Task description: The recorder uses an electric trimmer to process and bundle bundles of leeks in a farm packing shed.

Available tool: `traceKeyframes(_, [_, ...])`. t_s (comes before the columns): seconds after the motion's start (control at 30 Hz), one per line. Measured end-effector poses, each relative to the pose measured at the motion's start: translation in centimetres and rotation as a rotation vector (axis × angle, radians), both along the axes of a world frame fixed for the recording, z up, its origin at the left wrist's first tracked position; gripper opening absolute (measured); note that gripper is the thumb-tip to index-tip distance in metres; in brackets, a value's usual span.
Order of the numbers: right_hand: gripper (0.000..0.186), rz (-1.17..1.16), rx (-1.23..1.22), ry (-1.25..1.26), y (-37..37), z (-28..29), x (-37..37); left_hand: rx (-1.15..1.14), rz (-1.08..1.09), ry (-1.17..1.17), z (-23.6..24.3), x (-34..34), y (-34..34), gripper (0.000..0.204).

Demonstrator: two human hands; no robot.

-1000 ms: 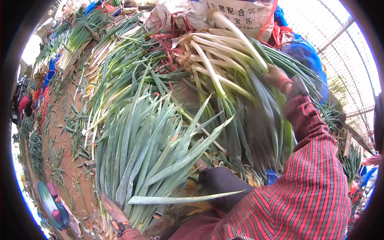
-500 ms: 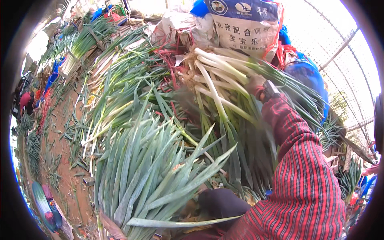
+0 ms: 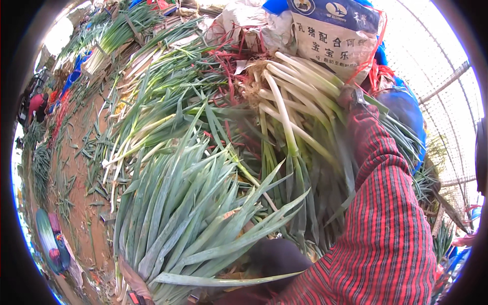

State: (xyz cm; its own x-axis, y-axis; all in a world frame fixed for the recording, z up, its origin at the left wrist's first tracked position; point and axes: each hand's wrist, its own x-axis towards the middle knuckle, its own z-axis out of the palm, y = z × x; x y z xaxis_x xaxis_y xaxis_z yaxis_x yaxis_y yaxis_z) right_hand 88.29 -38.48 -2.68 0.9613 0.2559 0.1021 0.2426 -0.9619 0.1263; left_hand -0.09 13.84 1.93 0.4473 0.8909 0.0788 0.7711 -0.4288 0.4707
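A thick bunch of long green onions (image 3: 178, 208) fans its blue-green leaves across the lower left. My left hand (image 3: 133, 278) is closed around the lower end of this bunch; leaves hide most of its fingers. Up at the right, a heap of green onions (image 3: 300, 101) lies with white stalks and brown roots toward the sack. My right hand (image 3: 347, 96), with a dark band at the wrist, is closed on stalks at the heap's right edge. Its fingertips are partly hidden.
A printed feed sack (image 3: 333, 43) stands behind the heap, beside red twine (image 3: 229, 66). More green onions (image 3: 168, 101) lie left of the heap. Brown ground (image 3: 81, 203) strewn with leaf scraps stretches along the left. Netting (image 3: 442, 56) rises at the right.
The view has shifted, so the sack and heap appear farther right. My right hand has edged slightly right and away along the heap. The left hand keeps its bunch.
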Motion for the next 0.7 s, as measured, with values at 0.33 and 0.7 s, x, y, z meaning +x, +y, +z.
traceKeyframes(0.33, [0.054, -0.174, -0.162, 0.202, -2.5, 9.3, -10.2, 0.05, -0.064, -0.067, -0.4, 0.4, 0.4, 0.054])
traceKeyframes(0.7, [0.036, 0.729, 0.601, 0.185, -7.9, 31.0, -11.9, 0.373, -0.211, -0.25, -3.2, 2.4, 2.1, 0.037])
